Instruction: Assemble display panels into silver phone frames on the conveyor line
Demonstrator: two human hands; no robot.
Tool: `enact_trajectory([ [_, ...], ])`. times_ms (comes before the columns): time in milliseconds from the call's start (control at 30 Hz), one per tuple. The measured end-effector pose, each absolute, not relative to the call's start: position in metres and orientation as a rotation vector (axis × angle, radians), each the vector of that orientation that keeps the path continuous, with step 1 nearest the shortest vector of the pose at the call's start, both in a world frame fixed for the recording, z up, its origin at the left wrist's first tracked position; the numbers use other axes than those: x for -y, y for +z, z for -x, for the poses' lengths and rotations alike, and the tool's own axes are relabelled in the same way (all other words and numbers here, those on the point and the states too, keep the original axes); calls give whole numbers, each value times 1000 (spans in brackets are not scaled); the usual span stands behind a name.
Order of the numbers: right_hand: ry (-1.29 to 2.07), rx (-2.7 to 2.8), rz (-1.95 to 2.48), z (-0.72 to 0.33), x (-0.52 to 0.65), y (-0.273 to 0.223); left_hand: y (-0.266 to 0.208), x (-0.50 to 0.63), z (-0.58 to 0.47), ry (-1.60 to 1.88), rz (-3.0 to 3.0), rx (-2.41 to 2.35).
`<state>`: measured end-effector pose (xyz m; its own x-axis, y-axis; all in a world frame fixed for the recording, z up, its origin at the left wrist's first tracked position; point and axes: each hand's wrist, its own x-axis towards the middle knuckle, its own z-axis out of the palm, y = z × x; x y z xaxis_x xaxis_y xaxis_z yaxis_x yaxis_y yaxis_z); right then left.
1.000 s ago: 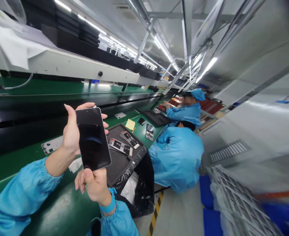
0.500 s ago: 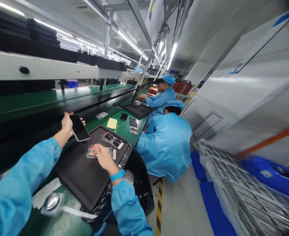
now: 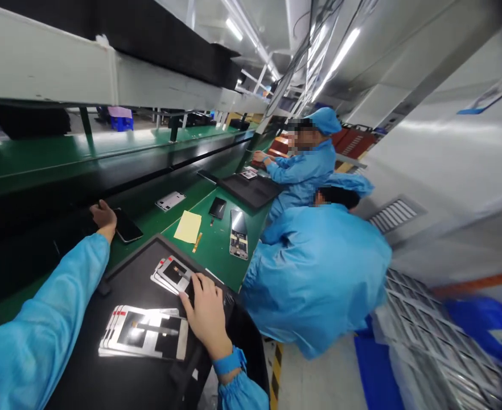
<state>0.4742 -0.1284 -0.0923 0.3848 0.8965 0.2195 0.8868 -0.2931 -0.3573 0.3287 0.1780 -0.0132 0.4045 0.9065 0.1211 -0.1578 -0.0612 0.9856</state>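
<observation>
My left hand (image 3: 104,218) is at the far left edge of the bench, its fingers curled at the left side of a dark-screened phone (image 3: 127,225). The hand hides part of that phone, which is low over or against the green surface. My right hand (image 3: 208,310) grips the right end of a small fanned stack of white phone screen panels (image 3: 172,274) with red tabs, thumb at the near edge and fingers over the end. Closer to me, a second fanned stack of similar panels (image 3: 148,335) lies on the black tray (image 3: 89,347).
Beyond the tray lie a yellow paper (image 3: 188,226), a small black screen (image 3: 217,208), an opened phone (image 3: 238,234) and a white phone frame (image 3: 171,201). Two co-workers in blue sit on the right, one close by (image 3: 319,267). A shelf beam (image 3: 169,85) runs above the left side.
My left hand has lowered the phone leftward towards the bench surface. My right hand has left the nearer stack and taken hold of the farther one. The view has moved closer.
</observation>
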Motion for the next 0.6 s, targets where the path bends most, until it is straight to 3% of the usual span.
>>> enact_trajectory([
  [200, 23, 1551, 2227, -481, 131, -103, -39, -223, -414, 861, -1693, -1352],
  [400, 52, 1508, 2221, -484, 135, -107, -64, -241, -476, 699, -1904, -1201],
  [600, 66, 1421, 2320, -486, 125, -93, -19, -230, -421, 881, -1938, -1004],
])
